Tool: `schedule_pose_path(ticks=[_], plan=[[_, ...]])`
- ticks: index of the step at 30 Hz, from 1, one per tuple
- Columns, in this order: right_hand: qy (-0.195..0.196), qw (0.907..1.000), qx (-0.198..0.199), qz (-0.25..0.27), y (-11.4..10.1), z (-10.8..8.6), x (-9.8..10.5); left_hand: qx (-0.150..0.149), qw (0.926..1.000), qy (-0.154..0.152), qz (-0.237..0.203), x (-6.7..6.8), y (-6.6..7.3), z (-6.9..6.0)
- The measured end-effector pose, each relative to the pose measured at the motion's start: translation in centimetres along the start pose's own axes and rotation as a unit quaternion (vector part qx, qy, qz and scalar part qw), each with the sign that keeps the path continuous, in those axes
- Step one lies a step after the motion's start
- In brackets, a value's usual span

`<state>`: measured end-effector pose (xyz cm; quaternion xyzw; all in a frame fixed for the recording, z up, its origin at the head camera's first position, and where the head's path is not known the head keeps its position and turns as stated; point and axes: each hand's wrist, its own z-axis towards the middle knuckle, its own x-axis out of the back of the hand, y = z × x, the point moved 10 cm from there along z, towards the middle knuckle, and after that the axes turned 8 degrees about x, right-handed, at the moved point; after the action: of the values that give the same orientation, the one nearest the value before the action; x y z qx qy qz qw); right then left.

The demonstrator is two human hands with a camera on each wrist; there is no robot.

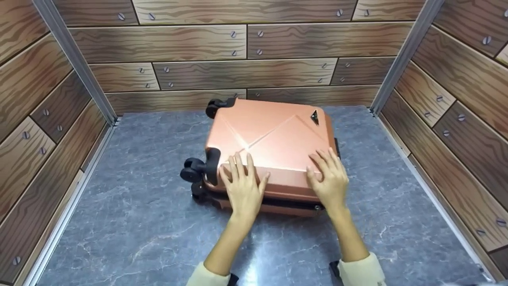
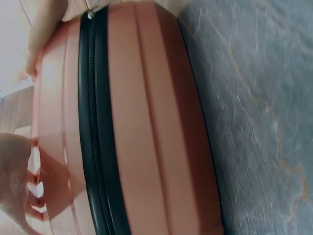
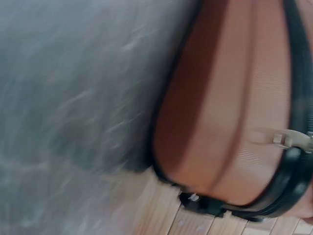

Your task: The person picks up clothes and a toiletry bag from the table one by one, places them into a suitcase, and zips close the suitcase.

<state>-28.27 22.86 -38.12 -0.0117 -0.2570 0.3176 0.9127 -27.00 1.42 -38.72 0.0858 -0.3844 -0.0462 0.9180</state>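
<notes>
A rose-gold hard-shell suitcase (image 1: pixel 274 135) lies flat on its side on the floor, its black wheels (image 1: pixel 193 170) pointing left. My left hand (image 1: pixel 244 190) rests on the near edge of its upper shell, close to the wheel end, with fingers spread. Toward the other end, my right hand (image 1: pixel 331 182) touches the same edge, fingers extended over the top. In the left wrist view a black zipper (image 2: pixel 95 122) runs along the suitcase side. A metal zipper pull (image 3: pixel 288 139) shows near the corner in the right wrist view.
Grey marble-patterned flooring (image 1: pixel 143 226) surrounds the suitcase. Wood-plank-patterned walls (image 1: pixel 198 41) stand at the back, left and right, with metal strips (image 1: pixel 408 55) at the corners. The suitcase's far side lies close to the back wall.
</notes>
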Motion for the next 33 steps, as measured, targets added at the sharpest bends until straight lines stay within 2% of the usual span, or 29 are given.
schedule_pose_path(ticks=[3, 6, 9, 11, 14, 17, 21, 24, 33], plan=[[0.032, 0.9991, 0.000, 0.028, 1.0, 0.0, 0.4, -0.031, 0.9995, -0.008, 0.005, 0.8, 0.3, -0.8], [0.037, 0.9980, 0.017, 0.048, 1.8, 0.4, 0.5, -0.069, 0.9970, -0.027, -0.024, 1.4, -0.1, -0.7], [0.037, 0.9968, 0.031, 0.063, 2.2, 0.8, 0.4, -0.103, 0.9900, -0.060, -0.074, 1.5, -1.4, 0.0], [0.038, 0.9966, 0.028, 0.068, 2.3, 0.8, 0.5, -0.114, 0.9855, -0.073, -0.102, 1.4, -2.9, 0.6], [0.040, 0.9975, 0.001, 0.058, 2.1, 0.1, 0.7, -0.120, 0.9819, -0.065, -0.131, 1.1, -4.9, 0.8], [0.037, 0.9983, -0.035, 0.029, 1.7, -0.6, 0.9, -0.129, 0.9777, -0.042, -0.161, 0.9, -6.0, 0.6], [0.040, 0.9972, -0.063, 0.005, 1.7, -0.8, 0.9, -0.139, 0.9729, -0.009, -0.185, 0.7, -6.0, 0.5], [0.055, 0.9962, -0.067, 0.004, 1.9, -0.7, 0.9, -0.131, 0.9728, 0.003, -0.191, 0.7, -6.2, 0.6], [0.062, 0.9962, -0.060, 0.015, 2.2, -0.4, 0.6, -0.106, 0.9759, -0.016, -0.190, 0.4, -6.5, 0.7]])
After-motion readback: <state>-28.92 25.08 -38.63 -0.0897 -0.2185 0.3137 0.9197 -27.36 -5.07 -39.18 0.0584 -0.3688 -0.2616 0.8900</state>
